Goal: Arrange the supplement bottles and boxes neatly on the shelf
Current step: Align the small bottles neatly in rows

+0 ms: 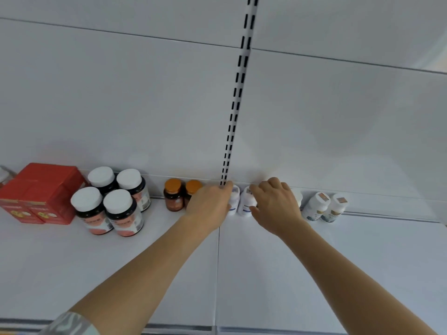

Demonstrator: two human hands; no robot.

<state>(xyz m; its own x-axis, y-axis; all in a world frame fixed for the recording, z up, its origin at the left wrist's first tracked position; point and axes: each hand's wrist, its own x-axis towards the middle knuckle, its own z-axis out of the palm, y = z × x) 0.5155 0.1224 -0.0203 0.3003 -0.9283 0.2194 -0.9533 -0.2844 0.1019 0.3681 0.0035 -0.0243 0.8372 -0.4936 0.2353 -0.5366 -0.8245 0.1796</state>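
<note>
Both hands at the shelf (266,262) back wall, by the slotted rail (235,112). Left hand (210,204) fingers curled round one white bottle (234,201); right hand (275,206) fingers wrapped on the next white bottle (246,204). The two stand upright, touching. My call: slide them as a pair, bases flat, square to the wall, labels forward. Don't squeeze near the caps, they'd tip. Keep clear of the amber bottles (173,194) just left and the white pair (325,206) to the right.

No print can be read: the labels on the dark bottles (106,209), white bottles (324,207) and red boxes (36,197) are too blurred.
</note>
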